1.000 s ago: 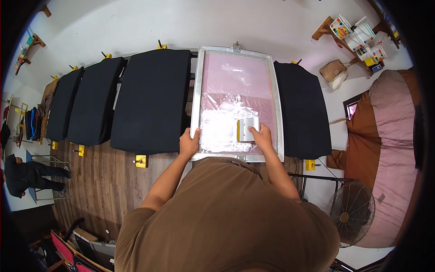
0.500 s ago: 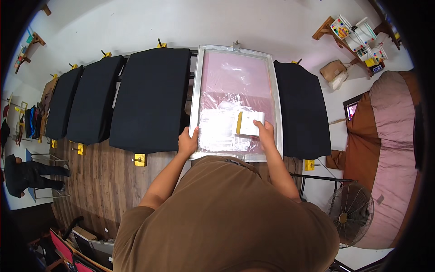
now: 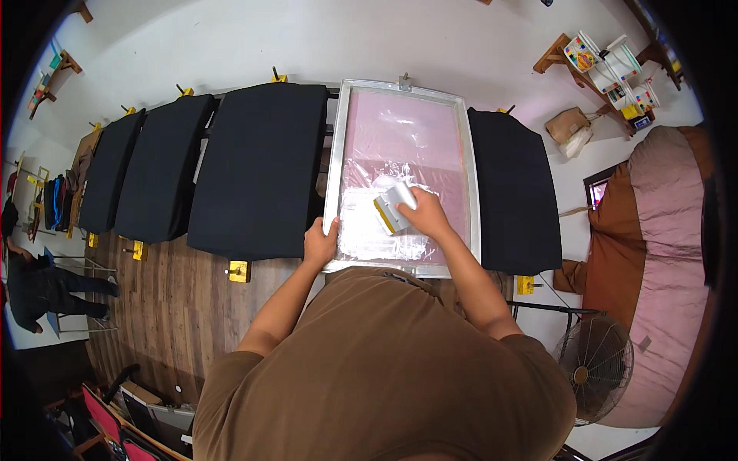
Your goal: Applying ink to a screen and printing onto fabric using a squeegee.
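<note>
A silk-screen frame with a metal rim lies over one of the printing boards in front of me. Its mesh is pinkish, with white ink smeared across the near left part. My right hand is wrapped round a squeegee with a pale handle and a yellowish blade edge, held tilted above the inked area. Whether the blade touches the mesh, I cannot tell. My left hand grips the frame's left side near its front corner, thumb over the rim.
Boards covered in black cloth stand in a row to the left, with another on the right. Yellow clamps jut from their ends. A standing fan is at the lower right. Another person stands at the far left.
My right hand has lifted and turned the squeegee, moving it slightly left so that it now slants. The left hand stays on the frame. The other person's arm has moved.
</note>
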Motion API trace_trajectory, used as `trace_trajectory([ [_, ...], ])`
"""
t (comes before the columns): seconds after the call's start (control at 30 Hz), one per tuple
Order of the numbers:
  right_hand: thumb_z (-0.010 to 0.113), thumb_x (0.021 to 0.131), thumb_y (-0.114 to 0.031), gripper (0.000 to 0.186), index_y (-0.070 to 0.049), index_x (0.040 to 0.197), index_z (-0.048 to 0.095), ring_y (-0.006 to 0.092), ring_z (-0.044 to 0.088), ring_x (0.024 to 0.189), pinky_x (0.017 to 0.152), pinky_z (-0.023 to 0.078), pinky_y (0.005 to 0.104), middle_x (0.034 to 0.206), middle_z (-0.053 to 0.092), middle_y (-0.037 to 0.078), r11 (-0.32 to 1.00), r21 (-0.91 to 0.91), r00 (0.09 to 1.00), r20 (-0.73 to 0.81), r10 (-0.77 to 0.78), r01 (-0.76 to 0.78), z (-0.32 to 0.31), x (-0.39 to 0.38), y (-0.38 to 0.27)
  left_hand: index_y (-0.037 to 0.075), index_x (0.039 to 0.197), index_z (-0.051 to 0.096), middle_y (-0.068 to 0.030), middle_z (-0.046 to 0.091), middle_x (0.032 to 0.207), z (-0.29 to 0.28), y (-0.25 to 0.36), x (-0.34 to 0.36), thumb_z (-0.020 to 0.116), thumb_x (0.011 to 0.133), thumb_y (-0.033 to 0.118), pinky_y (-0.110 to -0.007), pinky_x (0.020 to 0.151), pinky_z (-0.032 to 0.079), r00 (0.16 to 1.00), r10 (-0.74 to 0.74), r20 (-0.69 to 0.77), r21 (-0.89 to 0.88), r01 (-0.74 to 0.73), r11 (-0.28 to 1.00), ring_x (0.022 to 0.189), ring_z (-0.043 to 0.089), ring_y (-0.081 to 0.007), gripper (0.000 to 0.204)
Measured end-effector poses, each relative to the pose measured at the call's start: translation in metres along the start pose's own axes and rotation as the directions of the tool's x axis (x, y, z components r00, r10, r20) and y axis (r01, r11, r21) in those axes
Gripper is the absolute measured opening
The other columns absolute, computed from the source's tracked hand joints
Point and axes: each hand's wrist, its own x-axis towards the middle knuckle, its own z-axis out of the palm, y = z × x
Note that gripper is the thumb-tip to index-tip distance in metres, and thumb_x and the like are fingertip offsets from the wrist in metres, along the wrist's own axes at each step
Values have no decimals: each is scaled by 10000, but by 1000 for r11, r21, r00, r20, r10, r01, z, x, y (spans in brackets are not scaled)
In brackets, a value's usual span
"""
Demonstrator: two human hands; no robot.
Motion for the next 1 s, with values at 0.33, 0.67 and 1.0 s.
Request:
trace_trajectory([
  [0.33, 712, 815, -333, 446, 1, 1110, 693, 377, 721, 863, 793, 572, 453, 910, 726, 238, 949, -289, 974, 218, -65, 128, 15, 20, -17, -23, 1026, 645, -282, 708, 969, 1, -4, 3, 622, 969, 509, -490, 823, 529, 1000, 16, -4, -44, -16, 999, 962, 680, -472, 536],
  [0.67, 710, 818, -319, 429, 3, 1099, 674, 402, 710, 841, 803, 564, 470, 885, 716, 244, 866, -457, 948, 312, -56, 202, 12, 38, -25, -20, 1025, 645, -266, 714, 951, 3, -6, 3, 631, 968, 504, -486, 814, 529, 999, 37, -11, -42, -37, 998, 936, 684, -464, 527],
  [1.0, 736, 839, -314, 432, -5, 1130, 651, 395, 705, 862, 784, 557, 489, 901, 716, 229, 813, -507, 926, 365, -99, 287, 9, 41, -30, -14, 1033, 654, -265, 717, 958, 0, -4, 2, 635, 966, 497, -483, 820, 531, 1000, 6, 7, -45, -6, 999, 945, 688, -456, 515],
])
